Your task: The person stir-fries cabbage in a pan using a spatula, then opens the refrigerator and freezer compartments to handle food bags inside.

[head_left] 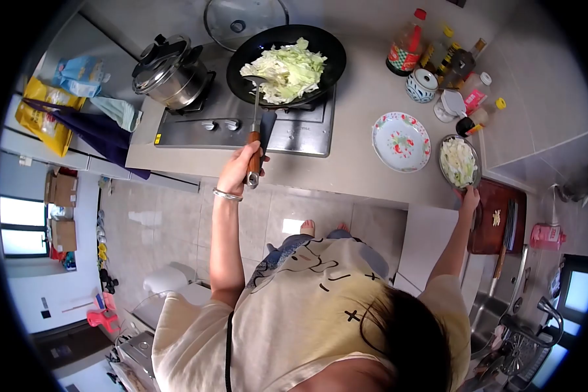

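My left hand [240, 168] is closed around the wooden handle of a spatula [253, 138], whose metal head rests against shredded cabbage [289, 70] heaped in a black wok [336, 55]. The wok's dark handle [266, 127] runs down just behind the spatula; whether my fingers also touch it, I cannot tell. Out to the right, my right hand [468, 196] grips the near rim of a metal bowl [477, 171] containing more pale cut cabbage [458, 160]. A floral plate [402, 142] lies on the counter just left of that bowl.
A steel pot [173, 75] stands on the stove's [196, 130] left side. Behind the wok leans a glass lid [242, 16]. Sauce bottles [408, 46] and a patterned jar [422, 85] line the right back. Past the bowl are a red cutting board [490, 225] and the sink [487, 313].
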The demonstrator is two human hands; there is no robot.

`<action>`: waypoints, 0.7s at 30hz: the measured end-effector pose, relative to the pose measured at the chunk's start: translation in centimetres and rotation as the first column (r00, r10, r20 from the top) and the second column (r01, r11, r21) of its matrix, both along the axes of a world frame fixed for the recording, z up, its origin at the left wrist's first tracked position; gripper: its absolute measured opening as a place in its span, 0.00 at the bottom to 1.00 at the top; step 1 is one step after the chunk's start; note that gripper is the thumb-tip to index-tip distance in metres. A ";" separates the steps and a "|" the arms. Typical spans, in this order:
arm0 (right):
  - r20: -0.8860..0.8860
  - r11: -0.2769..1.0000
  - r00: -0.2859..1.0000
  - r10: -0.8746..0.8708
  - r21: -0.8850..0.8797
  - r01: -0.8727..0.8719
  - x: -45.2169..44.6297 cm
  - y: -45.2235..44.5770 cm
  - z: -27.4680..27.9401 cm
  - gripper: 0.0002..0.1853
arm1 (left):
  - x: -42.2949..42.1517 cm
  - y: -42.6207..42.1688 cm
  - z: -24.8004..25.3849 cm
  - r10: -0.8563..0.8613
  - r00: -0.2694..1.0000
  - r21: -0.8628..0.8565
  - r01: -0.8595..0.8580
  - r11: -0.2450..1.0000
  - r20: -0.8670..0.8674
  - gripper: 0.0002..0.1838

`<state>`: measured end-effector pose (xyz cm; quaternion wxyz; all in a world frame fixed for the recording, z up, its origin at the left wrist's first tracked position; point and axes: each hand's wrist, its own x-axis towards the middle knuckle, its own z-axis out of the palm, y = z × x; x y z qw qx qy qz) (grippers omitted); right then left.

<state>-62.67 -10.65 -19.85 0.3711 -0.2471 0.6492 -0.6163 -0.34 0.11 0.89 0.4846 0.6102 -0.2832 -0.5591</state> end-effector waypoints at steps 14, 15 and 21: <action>-0.395 0.858 0.805 0.442 -0.076 -0.509 17.7 -12.2 20.1 0.07 | 0.2 0.1 -0.5 -0.018 1.000 0.001 0.018 1.000 0.013 0.18; -0.415 0.834 0.775 0.477 -0.066 -0.549 20.3 -13.6 21.5 0.07 | 0.2 0.2 -0.4 -0.013 1.000 0.003 0.013 1.000 0.019 0.18; -0.770 0.737 0.484 0.416 -0.027 -0.676 36.4 -17.2 27.9 0.09 | 0.2 0.2 -0.6 0.000 1.000 -0.012 0.000 1.000 -0.005 0.19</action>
